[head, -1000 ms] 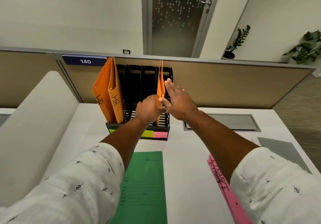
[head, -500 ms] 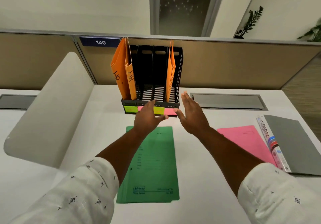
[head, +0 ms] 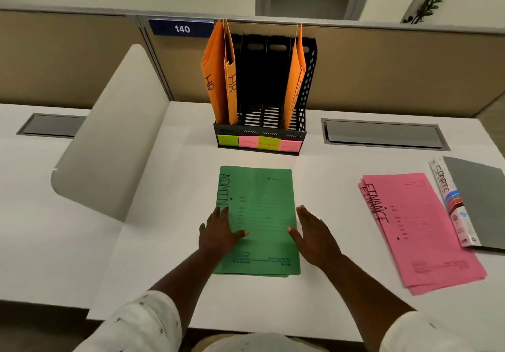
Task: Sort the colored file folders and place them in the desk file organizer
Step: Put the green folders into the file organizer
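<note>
The flat green card folder marked ADMIN (head: 258, 219) lies on the white desk (head: 169, 256) in front of the black slotted desk file organizer (head: 262, 122); it looks light, thin and floppy, best pinched along its two long edges so it does not sag. The left hand (head: 218, 233) and right hand (head: 314, 235) rest spread open at those edges, gripping nothing yet.
</note>
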The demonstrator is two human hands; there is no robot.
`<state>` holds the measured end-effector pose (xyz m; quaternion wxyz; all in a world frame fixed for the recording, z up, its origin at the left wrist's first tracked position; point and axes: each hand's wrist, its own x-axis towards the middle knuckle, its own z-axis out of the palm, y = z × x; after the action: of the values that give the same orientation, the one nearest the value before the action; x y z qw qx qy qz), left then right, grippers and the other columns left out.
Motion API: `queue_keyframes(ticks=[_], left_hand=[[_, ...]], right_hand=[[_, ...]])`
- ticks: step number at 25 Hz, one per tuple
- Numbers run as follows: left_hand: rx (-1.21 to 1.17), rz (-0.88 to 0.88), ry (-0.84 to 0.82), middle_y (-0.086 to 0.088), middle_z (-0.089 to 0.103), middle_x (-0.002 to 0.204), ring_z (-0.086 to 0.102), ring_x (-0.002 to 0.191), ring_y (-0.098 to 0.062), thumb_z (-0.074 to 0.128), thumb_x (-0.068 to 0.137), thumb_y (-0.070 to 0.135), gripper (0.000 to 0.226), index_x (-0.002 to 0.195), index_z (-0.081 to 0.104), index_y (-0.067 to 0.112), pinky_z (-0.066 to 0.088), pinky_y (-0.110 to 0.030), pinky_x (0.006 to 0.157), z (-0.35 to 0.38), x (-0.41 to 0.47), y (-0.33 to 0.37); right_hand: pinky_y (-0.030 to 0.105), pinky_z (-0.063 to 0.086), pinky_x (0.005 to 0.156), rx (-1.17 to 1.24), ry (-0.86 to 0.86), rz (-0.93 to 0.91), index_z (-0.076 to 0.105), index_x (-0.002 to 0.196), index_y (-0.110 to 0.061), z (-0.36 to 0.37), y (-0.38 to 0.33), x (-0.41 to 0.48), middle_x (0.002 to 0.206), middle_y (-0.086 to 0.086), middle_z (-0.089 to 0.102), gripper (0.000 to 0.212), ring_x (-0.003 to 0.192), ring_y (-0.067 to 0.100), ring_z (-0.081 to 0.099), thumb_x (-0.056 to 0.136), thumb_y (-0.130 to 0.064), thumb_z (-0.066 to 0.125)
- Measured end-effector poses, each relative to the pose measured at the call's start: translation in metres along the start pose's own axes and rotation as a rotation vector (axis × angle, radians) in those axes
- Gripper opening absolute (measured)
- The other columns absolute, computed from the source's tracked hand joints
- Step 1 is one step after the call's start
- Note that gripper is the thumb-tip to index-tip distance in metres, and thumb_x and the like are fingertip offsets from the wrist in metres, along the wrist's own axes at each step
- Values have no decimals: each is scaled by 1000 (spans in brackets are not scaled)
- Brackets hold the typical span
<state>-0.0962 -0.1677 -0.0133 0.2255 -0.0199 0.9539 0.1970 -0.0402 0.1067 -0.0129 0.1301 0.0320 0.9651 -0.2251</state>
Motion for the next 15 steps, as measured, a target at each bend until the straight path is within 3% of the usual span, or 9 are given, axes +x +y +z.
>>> queue_keyframes(ticks=[4, 10, 15], left_hand=[[-12, -84, -56, -11, 30, 160, 53, 131, -33, 69, 80, 63, 102, 157, 19, 19, 43, -49, 108, 6, -9, -12], [-362, -191, -12, -5, 59, 139, 60, 123, -29, 79, 79, 46, 84, 147, 37, 18, 48, -47, 104, 7, -11, -16], [-545, -323, 15, -15, 55, 144, 55, 130, -34, 77, 83, 48, 95, 156, 26, 16, 45, -43, 105, -5, -8, -21]], right_hand=[[39, 39, 112, 42, -131, 52, 20, 158, -13, 27, -1, -19, 158, 7, 39, 74, 138, 26, 46, 101, -53, 44], [42, 31, 118, 34, -285, 126, 11, 160, -12, 51, -6, -28, 165, 9, 20, 81, 150, 24, 25, 100, -55, 44], [40, 21, 123, 48, -308, 146, 11, 160, -11, 52, -5, -28, 168, 9, 10, 83, 153, 23, 15, 100, -58, 43]])
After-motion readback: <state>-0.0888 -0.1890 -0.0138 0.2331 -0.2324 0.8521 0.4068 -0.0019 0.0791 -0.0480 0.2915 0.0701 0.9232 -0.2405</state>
